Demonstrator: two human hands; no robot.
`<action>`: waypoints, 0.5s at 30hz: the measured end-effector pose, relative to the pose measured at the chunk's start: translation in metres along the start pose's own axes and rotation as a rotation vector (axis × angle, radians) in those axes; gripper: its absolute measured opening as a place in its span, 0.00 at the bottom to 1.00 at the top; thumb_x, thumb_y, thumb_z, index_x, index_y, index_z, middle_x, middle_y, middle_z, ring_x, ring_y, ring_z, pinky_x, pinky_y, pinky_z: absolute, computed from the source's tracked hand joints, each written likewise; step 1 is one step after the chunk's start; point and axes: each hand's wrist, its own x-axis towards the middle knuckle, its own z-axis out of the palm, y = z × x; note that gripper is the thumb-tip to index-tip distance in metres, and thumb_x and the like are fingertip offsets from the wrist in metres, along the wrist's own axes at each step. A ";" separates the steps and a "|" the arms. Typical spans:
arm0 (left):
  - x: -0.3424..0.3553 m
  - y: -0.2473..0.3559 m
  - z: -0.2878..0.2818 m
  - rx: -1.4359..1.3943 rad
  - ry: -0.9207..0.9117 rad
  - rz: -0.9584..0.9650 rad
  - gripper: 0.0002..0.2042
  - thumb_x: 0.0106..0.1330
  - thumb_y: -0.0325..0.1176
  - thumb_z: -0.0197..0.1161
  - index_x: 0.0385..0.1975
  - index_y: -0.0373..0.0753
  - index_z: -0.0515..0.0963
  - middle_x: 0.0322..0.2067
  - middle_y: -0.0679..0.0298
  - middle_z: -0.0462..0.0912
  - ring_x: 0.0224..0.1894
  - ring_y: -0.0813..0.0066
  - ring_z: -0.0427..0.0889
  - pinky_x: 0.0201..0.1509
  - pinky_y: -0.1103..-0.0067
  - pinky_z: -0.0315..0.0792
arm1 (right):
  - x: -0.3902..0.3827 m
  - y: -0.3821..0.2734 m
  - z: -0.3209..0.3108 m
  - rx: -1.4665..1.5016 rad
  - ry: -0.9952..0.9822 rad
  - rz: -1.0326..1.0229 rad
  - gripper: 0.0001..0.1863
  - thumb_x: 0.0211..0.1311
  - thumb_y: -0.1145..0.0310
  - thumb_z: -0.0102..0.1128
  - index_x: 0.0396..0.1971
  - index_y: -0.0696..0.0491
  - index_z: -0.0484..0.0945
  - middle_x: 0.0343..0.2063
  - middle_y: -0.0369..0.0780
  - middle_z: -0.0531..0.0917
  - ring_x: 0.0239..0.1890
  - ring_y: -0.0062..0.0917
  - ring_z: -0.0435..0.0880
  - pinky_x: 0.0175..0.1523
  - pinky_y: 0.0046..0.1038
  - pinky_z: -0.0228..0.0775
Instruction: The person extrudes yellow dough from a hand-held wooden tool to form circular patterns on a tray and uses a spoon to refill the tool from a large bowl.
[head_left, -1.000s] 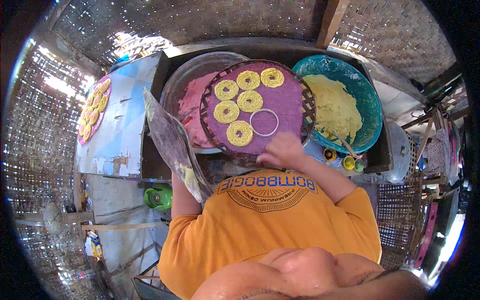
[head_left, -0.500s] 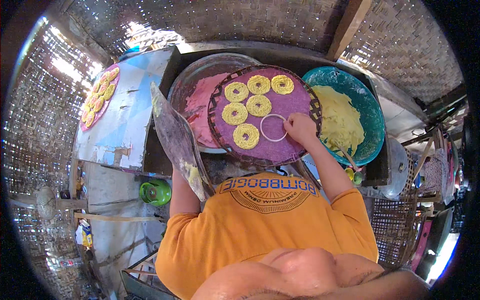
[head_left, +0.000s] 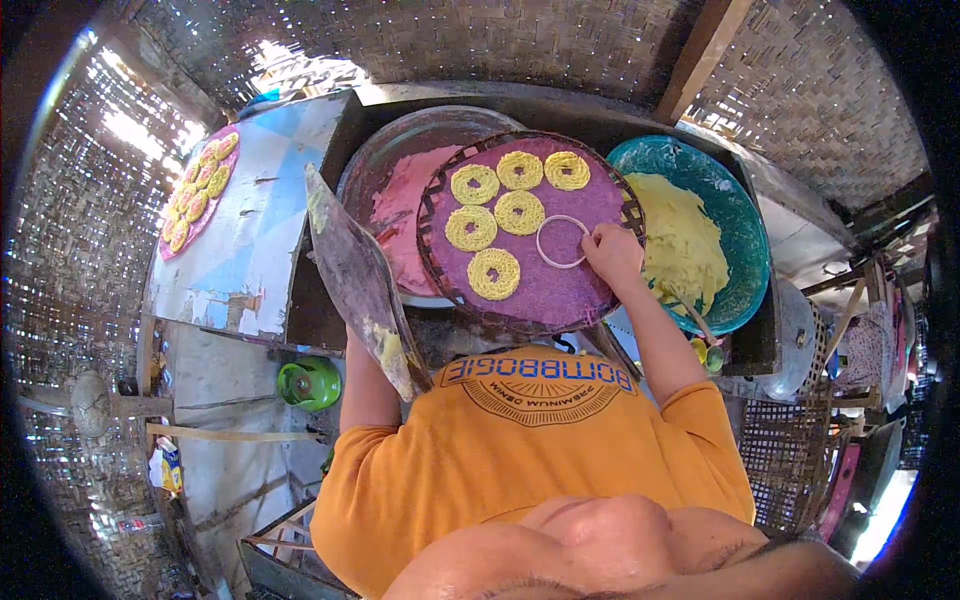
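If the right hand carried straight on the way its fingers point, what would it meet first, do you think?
The right hand points left, its fingertips at the white ring on the purple tray. Beyond it, probably the nearest yellow noodle ring.

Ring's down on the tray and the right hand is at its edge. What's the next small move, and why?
Probably fill the ring with yellow dough from the teal bowl. The ring lies empty on the purple tray beside six finished rounds, the right hand touches its rim, and the bowl sits just right of it.
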 end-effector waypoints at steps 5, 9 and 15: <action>-0.006 0.000 0.020 0.132 0.051 0.068 0.14 0.61 0.36 0.55 0.43 0.34 0.71 0.38 0.56 0.74 0.34 0.67 0.75 0.33 0.82 0.72 | 0.001 -0.004 -0.001 0.020 -0.023 0.030 0.15 0.49 0.54 0.52 0.21 0.50 0.78 0.27 0.43 0.79 0.33 0.38 0.79 0.36 0.39 0.70; -0.006 -0.018 -0.008 -0.033 0.004 0.034 0.14 0.62 0.34 0.52 0.47 0.38 0.69 0.44 0.59 0.73 0.43 0.68 0.72 0.44 0.71 0.68 | 0.000 -0.006 -0.004 0.002 -0.008 0.024 0.17 0.50 0.52 0.52 0.21 0.51 0.78 0.27 0.43 0.79 0.33 0.38 0.79 0.36 0.39 0.70; 0.004 -0.005 0.008 0.383 0.002 0.146 0.13 0.60 0.35 0.55 0.43 0.38 0.73 0.40 0.61 0.76 0.40 0.68 0.75 0.44 0.73 0.70 | 0.004 0.002 -0.019 -0.007 0.168 -0.085 0.20 0.50 0.49 0.55 0.21 0.53 0.77 0.25 0.43 0.79 0.30 0.38 0.78 0.35 0.38 0.69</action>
